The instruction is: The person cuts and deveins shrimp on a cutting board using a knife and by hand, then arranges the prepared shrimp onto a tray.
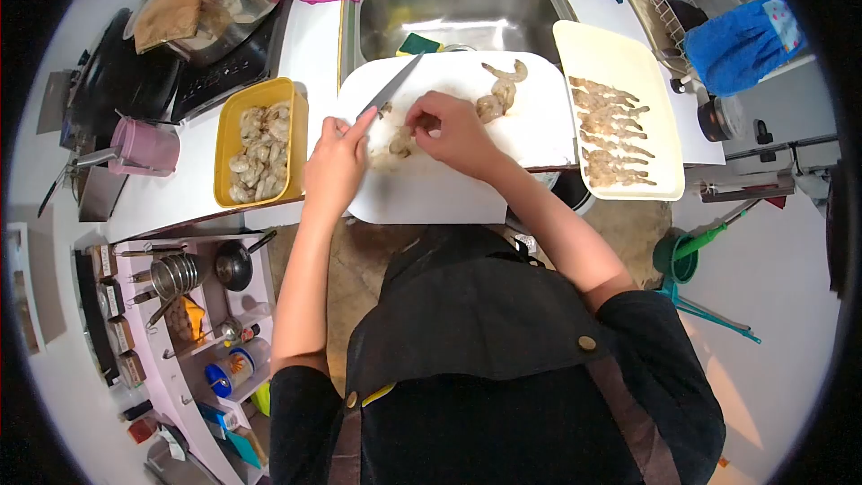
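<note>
White board (543, 117): shrimp (400, 141) just beside curled right fingers (433, 104), left fingers (363, 124) around knife (393, 87)

One head-worn camera, single view. Position: above the wearer's apron (467, 319), looking steeply down and forward. Range: near, over the cutting board (543, 108), with the sink (449, 13) farther off toward the top edge. Field: very wide, rounded, curving outward, dark at the corners.
</note>
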Available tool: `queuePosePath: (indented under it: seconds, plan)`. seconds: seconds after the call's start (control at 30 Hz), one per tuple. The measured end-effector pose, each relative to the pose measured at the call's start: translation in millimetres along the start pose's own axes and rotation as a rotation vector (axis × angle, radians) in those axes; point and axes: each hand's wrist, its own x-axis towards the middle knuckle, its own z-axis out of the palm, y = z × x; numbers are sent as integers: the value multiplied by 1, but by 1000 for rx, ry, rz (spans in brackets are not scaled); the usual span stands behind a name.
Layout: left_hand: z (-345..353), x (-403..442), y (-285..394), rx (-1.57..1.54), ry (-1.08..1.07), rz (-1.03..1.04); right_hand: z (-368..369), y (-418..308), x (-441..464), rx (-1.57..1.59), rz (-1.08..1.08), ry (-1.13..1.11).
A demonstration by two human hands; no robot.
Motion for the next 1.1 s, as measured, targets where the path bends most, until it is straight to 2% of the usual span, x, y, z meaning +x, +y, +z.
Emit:
queuePosePath:
  seconds: [0.1,0.2,0.3,0.33,0.43,0.53,0.73,0.83,1.0,1.1]
  plan:
    - [22,7,-6,37,56,102,-15,20,-17,-184,26,-108]
    - [24,7,2,205,246,278,-35,30,-38,-366,7,-135]
    - [29,13,23,-32,96,291,-38,31,-48,-382,-16,-63]
    - [36,17,27,-244,34,308,-39,32,-48,-384,-19,-73]
    - [47,18,34,-410,-142,303,-40,37,-50,-358,-31,-95]
    - [30,5,45,-466,-307,144,-40,38,-57,-304,-41,-86]
    - [41,-2,62,-614,-176,191,-39,32,-63,-299,-86,-36]
    - [43,-1,66,-449,-154,235,-38,36,-64,-293,-91,-12]
    - [50,-1,67,-396,-85,302,-28,39,-61,-349,-92,25]
    - [53,-1,68,-379,-85,299,-25,39,-60,-332,-10,27]
